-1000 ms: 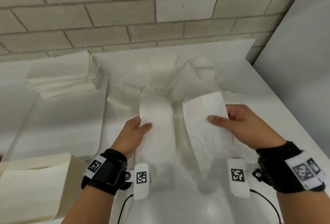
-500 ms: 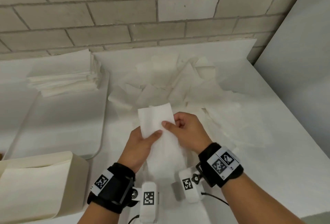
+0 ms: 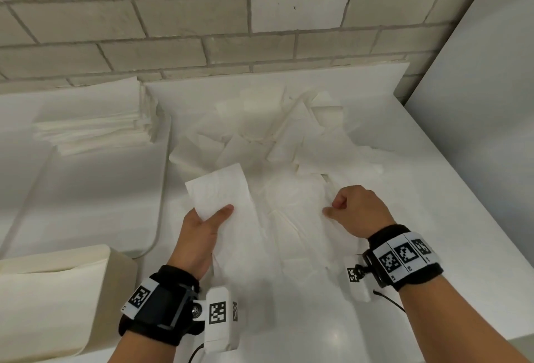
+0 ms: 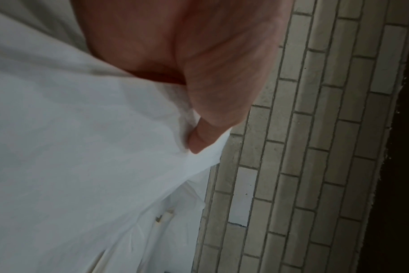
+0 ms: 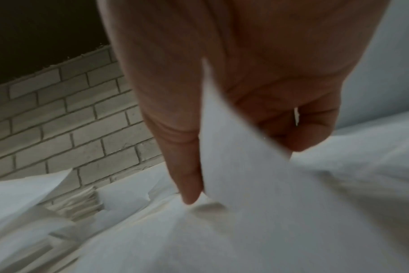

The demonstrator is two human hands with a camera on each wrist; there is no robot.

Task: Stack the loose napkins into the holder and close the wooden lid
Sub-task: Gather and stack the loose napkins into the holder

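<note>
My left hand holds a folded white napkin above the table, thumb on top and fingers hidden beneath it. In the left wrist view the thumb presses into the napkin. My right hand is to the right, low over the flat napkins, and pinches one of them. In the right wrist view that napkin rises between thumb and curled fingers. A pile of loose napkins lies behind both hands. The cream holder stands at the lower left.
A neat stack of napkins sits at the back of a white tray on the left. A brick wall closes the back and a white panel the right side. The table edge runs near my right forearm.
One second ago each hand held a napkin. The right hand laid its napkin onto the left hand's one, then moved back right and now pinches another.
</note>
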